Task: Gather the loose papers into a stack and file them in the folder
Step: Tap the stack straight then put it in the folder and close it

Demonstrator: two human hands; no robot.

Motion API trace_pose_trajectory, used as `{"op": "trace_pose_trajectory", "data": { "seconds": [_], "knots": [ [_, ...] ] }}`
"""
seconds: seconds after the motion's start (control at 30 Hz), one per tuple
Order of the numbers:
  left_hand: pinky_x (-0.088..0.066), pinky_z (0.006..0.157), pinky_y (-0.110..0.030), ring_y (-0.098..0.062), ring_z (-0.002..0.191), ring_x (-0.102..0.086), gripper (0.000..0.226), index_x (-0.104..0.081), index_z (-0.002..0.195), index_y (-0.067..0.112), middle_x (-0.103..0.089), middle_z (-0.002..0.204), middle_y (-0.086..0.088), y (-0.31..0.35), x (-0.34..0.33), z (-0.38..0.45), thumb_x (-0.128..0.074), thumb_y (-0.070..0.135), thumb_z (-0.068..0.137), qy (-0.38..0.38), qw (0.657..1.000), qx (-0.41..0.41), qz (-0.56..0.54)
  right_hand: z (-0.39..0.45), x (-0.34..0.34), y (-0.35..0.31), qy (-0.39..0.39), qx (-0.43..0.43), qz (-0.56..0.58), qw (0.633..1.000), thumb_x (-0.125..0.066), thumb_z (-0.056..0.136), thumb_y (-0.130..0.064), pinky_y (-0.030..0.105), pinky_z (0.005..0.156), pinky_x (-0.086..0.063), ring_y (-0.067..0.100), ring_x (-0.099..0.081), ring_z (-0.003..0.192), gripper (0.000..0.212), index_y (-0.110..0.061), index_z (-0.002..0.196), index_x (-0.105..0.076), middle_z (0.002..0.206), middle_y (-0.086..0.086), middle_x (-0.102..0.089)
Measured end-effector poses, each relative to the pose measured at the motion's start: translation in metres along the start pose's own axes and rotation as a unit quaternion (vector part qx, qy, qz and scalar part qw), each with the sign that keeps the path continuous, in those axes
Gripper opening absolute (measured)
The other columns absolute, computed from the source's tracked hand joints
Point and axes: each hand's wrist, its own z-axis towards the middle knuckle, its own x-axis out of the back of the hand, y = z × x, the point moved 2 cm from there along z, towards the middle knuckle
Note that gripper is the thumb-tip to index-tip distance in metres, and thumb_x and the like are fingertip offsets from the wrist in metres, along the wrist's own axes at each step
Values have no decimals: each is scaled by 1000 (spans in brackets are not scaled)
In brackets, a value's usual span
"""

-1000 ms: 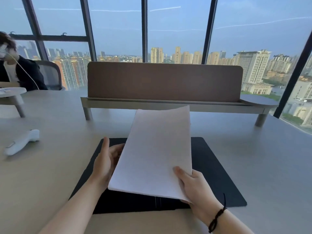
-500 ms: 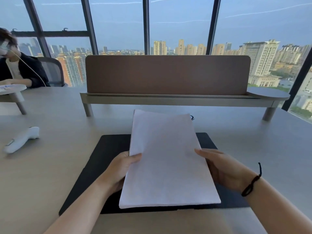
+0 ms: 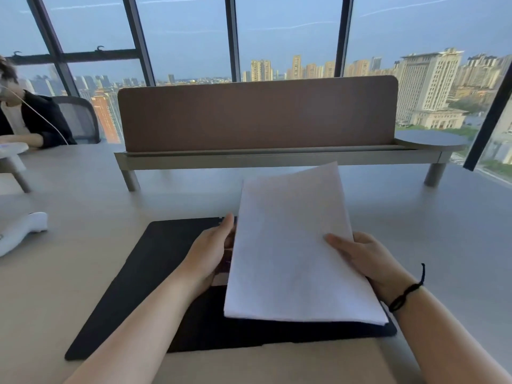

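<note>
since the frame half a second back, stack of white paper sheets (image 3: 296,245) sits further right over the flat black open folder (image 3: 155,273), far edge lifted, near edge low by the folder's right half. left hand (image 3: 213,250) has come off the top of the sheets and now stands along their left edge, fingers fairly straight, thumb up; fingertips are hidden behind the paper, so whether it grips cannot be told. right hand (image 3: 363,259) holds the right edge, thumb lying flat on the top sheet, fingers underneath out of sight. a black cord bracelet (image 3: 407,292) is on that wrist.

stage, as judged: sheets gathered, being lowered into the folder, not yet filed.

risks: stack is pinched on one side only, so the sheets could fan out or slide leftward if the thumb eases. near corners overhang the folder's right and front margin; laid down so, edges would stick out and crease on closing. any clip or pocket is hidden beneath the paper, so alignment would be blind.

surroundings: pale grey table (image 3: 83,217); a white handheld device (image 3: 22,231) lies well left of the folder. a brown desk divider on a raised shelf (image 3: 257,117) stands beyond, apart from the paper. another person (image 3: 25,120) sits far left. nothing lies between stack and folder.
</note>
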Motion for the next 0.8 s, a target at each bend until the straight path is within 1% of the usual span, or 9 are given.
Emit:
{"op": "trace_pose_trajectory", "data": {
  "seconds": [0.07,0.13,0.2,0.3,0.4,0.5,0.63,0.73,0.8],
  "knots": [
    [-50,54,-28,-19,69,-69,40,-73,109,17,-78,87,-1,-8,3,19,-45,44,103,59,985,-34,159,6,12,5,8,-4,-5,1000,-64,96,-17,46,75,-62,36,-75,79,27,7,105,-71,95,21,-78],
    [-52,70,-29,-15,88,-69,25,-68,110,24,-73,99,8,-20,5,31,-52,40,98,88,925,-58,366,10,18,11,5,-8,-20,1000,-63,96,-15,42,69,-62,33,-74,72,27,9,107,-70,94,22,-78],
    [-52,84,-34,-14,101,-64,29,-64,112,29,-69,109,14,-31,0,34,-55,48,93,102,884,-47,454,13,20,14,-3,-7,-27,1000,-64,96,-14,40,67,-61,32,-74,70,26,9,106,-70,95,23,-78],
    [-46,76,-33,-15,96,-64,44,-61,111,30,-68,105,15,-32,-12,32,-47,64,86,121,855,-38,504,14,23,11,-16,-12,3,1000,-63,96,-13,36,58,-63,30,-75,67,23,8,104,-70,93,22,-78],
    [-46,74,-34,-16,89,-67,54,-61,110,31,-69,94,15,-30,-15,35,-38,73,84,129,853,-31,504,13,30,9,-18,-25,46,998,-65,94,-16,43,66,-65,36,-75,74,26,7,105,-71,98,25,-77],
    [-46,76,-33,-16,91,-65,51,-61,109,34,-69,91,16,-27,-14,33,-38,71,84,130,864,-22,486,15,37,9,2,-37,83,996,-67,91,-18,46,68,-64,37,-75,74,31,7,108,-70,100,26,-76],
    [-43,71,-32,-17,83,-60,48,-54,115,28,-67,93,10,-24,-18,27,-47,59,81,111,837,-39,535,14,44,5,17,-45,109,993,-66,93,-18,38,54,-62,33,-76,67,26,5,106,-70,92,22,-78],
    [-42,64,-32,-18,77,-59,48,-53,102,20,-64,87,6,-25,-16,31,-51,63,82,113,833,-53,538,14,43,7,20,-40,114,992,-66,92,-16,39,56,-63,34,-76,67,27,6,107,-69,93,23,-78],
    [-38,55,-31,-19,67,-55,45,-51,89,14,-60,81,1,-27,-12,34,-54,59,84,113,842,-66,523,15,39,9,11,-43,98,994,-67,91,-16,42,63,-64,35,-75,71,29,7,108,-69,97,24,-77]
  ]
}}
